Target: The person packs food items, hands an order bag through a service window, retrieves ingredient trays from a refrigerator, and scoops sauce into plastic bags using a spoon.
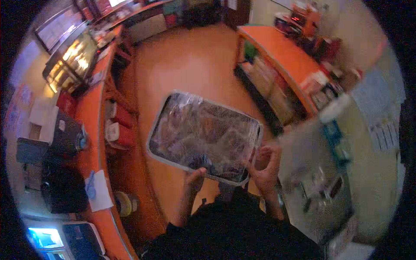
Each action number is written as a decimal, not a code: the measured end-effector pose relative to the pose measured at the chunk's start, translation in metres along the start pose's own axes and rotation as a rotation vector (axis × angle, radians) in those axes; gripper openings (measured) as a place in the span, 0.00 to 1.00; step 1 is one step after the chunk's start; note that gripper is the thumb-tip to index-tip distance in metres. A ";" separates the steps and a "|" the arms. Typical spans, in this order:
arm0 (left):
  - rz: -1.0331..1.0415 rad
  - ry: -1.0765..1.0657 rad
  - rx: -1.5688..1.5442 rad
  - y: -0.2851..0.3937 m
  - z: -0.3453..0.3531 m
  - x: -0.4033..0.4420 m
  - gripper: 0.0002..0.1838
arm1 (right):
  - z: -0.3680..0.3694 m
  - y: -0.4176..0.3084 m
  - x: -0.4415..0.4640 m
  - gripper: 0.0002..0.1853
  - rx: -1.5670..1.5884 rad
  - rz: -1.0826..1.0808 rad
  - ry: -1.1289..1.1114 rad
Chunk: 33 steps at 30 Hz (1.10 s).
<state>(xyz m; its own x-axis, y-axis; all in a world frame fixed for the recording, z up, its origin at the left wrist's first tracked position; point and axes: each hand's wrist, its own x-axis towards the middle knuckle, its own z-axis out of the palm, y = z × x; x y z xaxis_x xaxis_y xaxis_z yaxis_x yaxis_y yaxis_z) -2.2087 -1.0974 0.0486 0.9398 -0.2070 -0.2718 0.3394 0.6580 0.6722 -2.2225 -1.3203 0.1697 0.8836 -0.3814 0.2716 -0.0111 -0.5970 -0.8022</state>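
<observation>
A rectangular tray (162,161) with a pale rim is held out over the floor, tilted in view. Clear, wrinkled plastic wrap (208,125) covers its top; brownish contents show blurrily beneath, too unclear to name. My left hand (195,180) grips the near long edge, thumb on the rim and the other fingers hidden below. At the right end, my right hand (267,167) has its fingers curled and closed against the tray's edge. Whether they pinch the wrap or only the rim, I cannot tell.
An orange counter (93,117) runs along the left, with a lit glass display case (71,58) and a glowing screen (45,237). Another orange-topped counter (277,45) stands back right. A grey worktable (316,208) with small items is close on my right.
</observation>
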 end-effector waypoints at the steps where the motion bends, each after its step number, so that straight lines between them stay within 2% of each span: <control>1: 0.062 0.042 0.000 0.003 -0.006 0.014 0.21 | 0.018 0.005 0.019 0.36 -0.237 -0.223 -0.052; 5: 0.239 0.190 0.017 0.059 -0.062 0.101 0.17 | 0.132 -0.011 0.117 0.37 -0.030 -0.263 -0.210; 7: 0.175 0.199 -0.051 0.081 -0.096 0.149 0.23 | 0.193 0.001 0.163 0.38 -0.163 -0.271 -0.271; 8: 0.158 0.167 -0.127 0.100 -0.097 0.178 0.26 | 0.210 -0.016 0.196 0.38 -0.179 -0.321 -0.261; 10: 0.106 0.134 -0.222 0.152 -0.107 0.216 0.33 | 0.255 -0.047 0.236 0.39 -0.417 -0.622 -0.276; 11: 0.130 0.144 -0.228 0.190 -0.091 0.236 0.33 | 0.282 -0.063 0.270 0.39 -0.405 -0.644 -0.285; 13: 0.318 0.343 0.003 0.259 -0.061 0.270 0.34 | 0.336 -0.097 0.331 0.41 -0.096 -0.597 -0.366; 14: 0.384 0.423 0.071 0.283 -0.059 0.290 0.35 | 0.364 -0.115 0.359 0.41 -0.097 -0.631 -0.396; 15: 0.430 0.446 0.053 0.276 -0.079 0.317 0.34 | 0.391 -0.107 0.384 0.41 -0.057 -0.617 -0.409; 17: 0.508 0.474 -0.024 0.296 -0.131 0.362 0.34 | 0.452 -0.141 0.427 0.40 -0.049 -0.660 -0.444; 18: 0.411 0.557 -0.083 0.307 -0.160 0.377 0.35 | 0.484 -0.159 0.444 0.39 -0.069 -0.624 -0.532; 21: 0.333 0.681 -0.173 0.353 -0.199 0.437 0.36 | 0.586 -0.193 0.494 0.38 -0.095 -0.578 -0.696; 23: 0.370 0.715 -0.180 0.380 -0.204 0.499 0.35 | 0.629 -0.195 0.555 0.38 -0.113 -0.574 -0.737; 25: 0.406 0.730 -0.145 0.418 -0.217 0.563 0.35 | 0.683 -0.195 0.601 0.36 0.505 -0.444 -0.935; 28: 0.409 0.717 -0.069 0.500 -0.230 0.649 0.35 | 0.757 -0.226 0.682 0.36 0.371 -0.604 -0.871; 29: 0.406 0.692 -0.032 0.530 -0.232 0.684 0.35 | 0.778 -0.239 0.715 0.36 0.337 -0.598 -0.868; 31: 0.437 0.649 0.069 0.582 -0.213 0.753 0.35 | 0.803 -0.258 0.777 0.35 0.343 -0.106 -1.068; 33: 0.473 0.609 0.130 0.619 -0.211 0.833 0.35 | 0.853 -0.238 0.846 0.37 0.519 -0.387 -0.966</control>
<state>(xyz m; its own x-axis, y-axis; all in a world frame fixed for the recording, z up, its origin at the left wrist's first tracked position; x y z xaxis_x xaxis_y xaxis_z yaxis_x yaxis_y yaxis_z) -1.2243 -0.7096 0.0923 0.8112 0.5327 -0.2413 -0.0545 0.4796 0.8758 -1.0726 -0.8988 0.1370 0.7777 0.5937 0.2067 0.3329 -0.1100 -0.9365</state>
